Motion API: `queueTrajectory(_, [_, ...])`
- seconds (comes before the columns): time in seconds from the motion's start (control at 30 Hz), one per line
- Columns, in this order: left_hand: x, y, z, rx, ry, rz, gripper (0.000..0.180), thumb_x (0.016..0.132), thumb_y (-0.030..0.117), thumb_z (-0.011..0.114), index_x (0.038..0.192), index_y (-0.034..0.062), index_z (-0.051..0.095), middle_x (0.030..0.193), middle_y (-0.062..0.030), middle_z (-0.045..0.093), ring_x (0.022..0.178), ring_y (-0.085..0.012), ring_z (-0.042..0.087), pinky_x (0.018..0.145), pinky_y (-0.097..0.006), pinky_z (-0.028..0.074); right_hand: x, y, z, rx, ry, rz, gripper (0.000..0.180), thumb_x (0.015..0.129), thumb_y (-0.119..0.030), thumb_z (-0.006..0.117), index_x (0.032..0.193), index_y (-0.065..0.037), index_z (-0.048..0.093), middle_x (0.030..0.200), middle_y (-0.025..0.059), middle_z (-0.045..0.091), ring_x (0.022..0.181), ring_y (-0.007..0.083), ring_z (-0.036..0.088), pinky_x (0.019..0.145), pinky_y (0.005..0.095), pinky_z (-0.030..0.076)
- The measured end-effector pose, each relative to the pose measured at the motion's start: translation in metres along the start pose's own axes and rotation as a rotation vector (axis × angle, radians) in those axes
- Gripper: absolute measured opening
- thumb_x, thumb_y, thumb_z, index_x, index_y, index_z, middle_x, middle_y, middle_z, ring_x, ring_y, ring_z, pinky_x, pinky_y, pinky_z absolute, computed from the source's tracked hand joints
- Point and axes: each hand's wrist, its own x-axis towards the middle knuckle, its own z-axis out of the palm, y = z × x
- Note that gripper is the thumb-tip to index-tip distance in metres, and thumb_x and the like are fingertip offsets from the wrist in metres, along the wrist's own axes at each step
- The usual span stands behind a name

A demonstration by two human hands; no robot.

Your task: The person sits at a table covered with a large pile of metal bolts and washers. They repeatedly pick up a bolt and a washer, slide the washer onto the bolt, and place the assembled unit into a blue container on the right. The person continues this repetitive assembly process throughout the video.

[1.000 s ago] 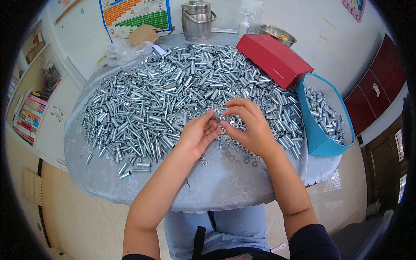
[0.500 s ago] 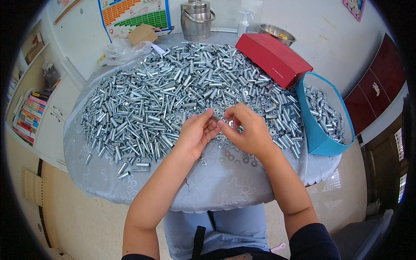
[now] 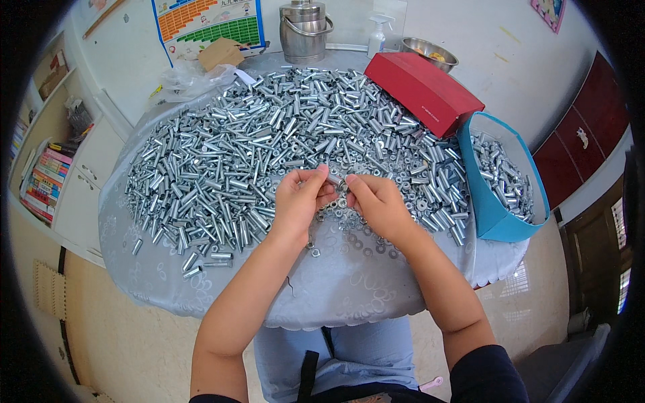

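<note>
A broad heap of short silver metal sleeves (image 3: 269, 148) covers most of a round table with a grey cloth (image 3: 349, 282). Small washers and nuts (image 3: 366, 235) lie scattered at the heap's near edge. My left hand (image 3: 299, 201) and my right hand (image 3: 379, 205) meet just above that edge, fingertips together. Between them they pinch one metal sleeve (image 3: 334, 179) with a small ring at its end. Which hand carries the ring is hidden by the fingers.
A blue bin (image 3: 500, 181) holding finished metal pieces stands at the right table edge. Behind it lies a red box (image 3: 423, 91). A steel pot (image 3: 306, 30), a spray bottle (image 3: 377, 33) and a metal bowl (image 3: 430, 54) stand at the back. A bookshelf (image 3: 44, 181) is on the left.
Both hands have lifted slightly from the washers and drawn together, now holding one sleeve between the fingertips.
</note>
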Motion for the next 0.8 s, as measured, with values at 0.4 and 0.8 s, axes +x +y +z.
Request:
queueTrajectory(0.4, [0.001,0.001,-0.002,-0.03,-0.041,0.108,0.02,0.084,0.018,0.061,0.082,0.0016,0.05,0.078,-0.0089,0.059,0.068,-0.0127,0.059,0.064,-0.025,0.053,-0.002,-0.006,-0.002,-0.064,-0.14,0.019,0.038,0.084,-0.032,0.054,0.065,0.002,0.054,0.05,0.0058,0.047,0.046,0.0125,0.043,0.045,0.0298,0.034])
queueTrajectory(0.8, [0.0,0.003,-0.001,-0.008,-0.023,0.081,0.021,0.084,0.019,0.061,0.083,0.0012,0.05,0.077,-0.008,0.058,0.068,-0.0122,0.058,0.066,-0.025,0.054,-0.006,-0.016,-0.003,-0.246,-0.078,-0.076,0.04,0.086,-0.033,0.052,0.067,0.002,0.055,0.051,0.0107,0.05,0.047,0.0206,0.048,0.047,0.0343,0.037])
